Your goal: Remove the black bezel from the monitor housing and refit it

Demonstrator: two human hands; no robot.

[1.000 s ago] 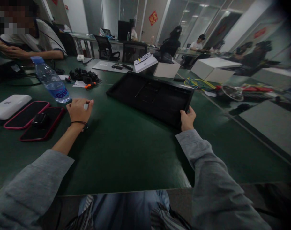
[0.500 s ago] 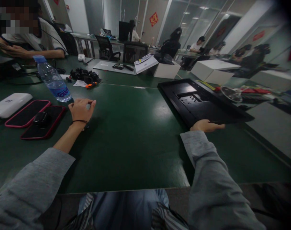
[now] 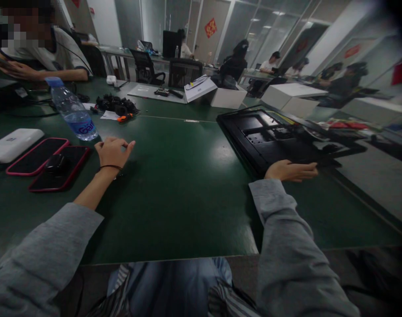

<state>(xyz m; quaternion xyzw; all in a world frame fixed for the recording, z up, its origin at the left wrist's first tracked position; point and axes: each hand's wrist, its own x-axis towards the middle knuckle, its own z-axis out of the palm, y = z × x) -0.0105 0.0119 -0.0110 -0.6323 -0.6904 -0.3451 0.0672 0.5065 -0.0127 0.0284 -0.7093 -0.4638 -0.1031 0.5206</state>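
Black panel [image 3: 273, 145], earlier central, now far right

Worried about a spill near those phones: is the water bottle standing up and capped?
Upright and capped. The water bottle stands on its base on the green table, blue cap on top, beside the left hand.

1. Water bottle [image 3: 72, 112]: blue lettering on the label reads roughly "Gan"; the rest curves out of sight.
2. Red diamond sign [image 3: 209, 27] on the far wall: mark too small to read.
3. White box [image 3: 12, 144] by the phones: tiny mark, illegible.
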